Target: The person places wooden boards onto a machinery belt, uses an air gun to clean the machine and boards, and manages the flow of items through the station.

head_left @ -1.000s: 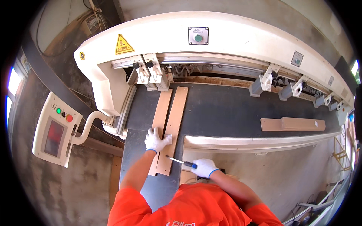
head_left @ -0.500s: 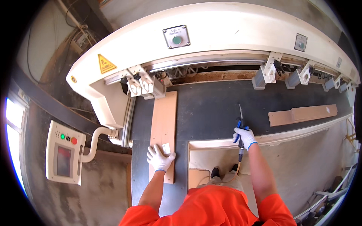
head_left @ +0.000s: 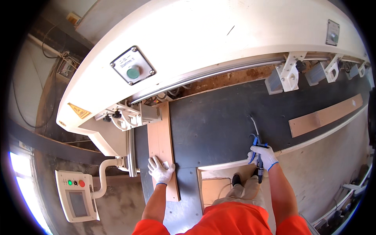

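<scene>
My left hand (head_left: 159, 171), in a white knit glove, lies flat with fingers spread on a long light-brown wooden board (head_left: 159, 137). A small white label (head_left: 165, 165) shows beside its fingers. The board's far end runs in beside a white clamp bracket (head_left: 129, 118) of the machine. My right hand (head_left: 264, 156), gloved too, is wrapped round a blue-handled air blow gun (head_left: 255, 141). Its thin metal nozzle points away over the dark table (head_left: 219, 125).
At the right lie stacked wooden boards (head_left: 325, 116) near the table's front edge. A white machine beam (head_left: 203, 43) spans the far side, with several clamps (head_left: 288, 74) under it. A control panel (head_left: 77, 196) on a bent arm stands at the left.
The whole view has shifted and tilted. The board under my left hand has slid farther in, past the clamp bracket. The control panel's screen has turned from reddish to grey.
</scene>
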Demonstrator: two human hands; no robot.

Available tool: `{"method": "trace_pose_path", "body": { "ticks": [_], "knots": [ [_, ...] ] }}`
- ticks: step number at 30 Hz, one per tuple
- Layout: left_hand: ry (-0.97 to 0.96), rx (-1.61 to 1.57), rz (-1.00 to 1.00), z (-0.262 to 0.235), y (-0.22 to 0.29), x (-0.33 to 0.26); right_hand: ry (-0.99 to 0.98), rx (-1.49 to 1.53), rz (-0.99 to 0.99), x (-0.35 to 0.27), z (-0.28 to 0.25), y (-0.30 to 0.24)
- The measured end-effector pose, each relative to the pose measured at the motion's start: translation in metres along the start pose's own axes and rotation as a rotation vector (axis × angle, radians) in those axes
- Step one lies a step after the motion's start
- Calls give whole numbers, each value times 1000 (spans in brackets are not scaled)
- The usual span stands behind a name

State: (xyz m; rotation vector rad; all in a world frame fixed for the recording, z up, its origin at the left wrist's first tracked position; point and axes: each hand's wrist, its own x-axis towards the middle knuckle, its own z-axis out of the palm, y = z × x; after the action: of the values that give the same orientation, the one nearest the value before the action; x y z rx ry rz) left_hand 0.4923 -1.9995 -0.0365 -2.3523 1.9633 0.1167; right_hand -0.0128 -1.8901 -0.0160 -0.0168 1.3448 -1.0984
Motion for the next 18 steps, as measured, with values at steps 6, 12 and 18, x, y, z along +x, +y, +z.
{"method": "trace_pose_path", "body": {
  "ticks": [6, 12, 18],
  "knots": [
    [16, 33, 34, 4, 0, 7, 74, 11, 32, -3, 7, -4],
    [40, 17, 26, 2, -3, 5, 77, -6, 36, -5, 12, -5],
    [49, -29, 29, -15, 15, 8, -41, -223, -385, -30, 66, -10]
  ]
}}
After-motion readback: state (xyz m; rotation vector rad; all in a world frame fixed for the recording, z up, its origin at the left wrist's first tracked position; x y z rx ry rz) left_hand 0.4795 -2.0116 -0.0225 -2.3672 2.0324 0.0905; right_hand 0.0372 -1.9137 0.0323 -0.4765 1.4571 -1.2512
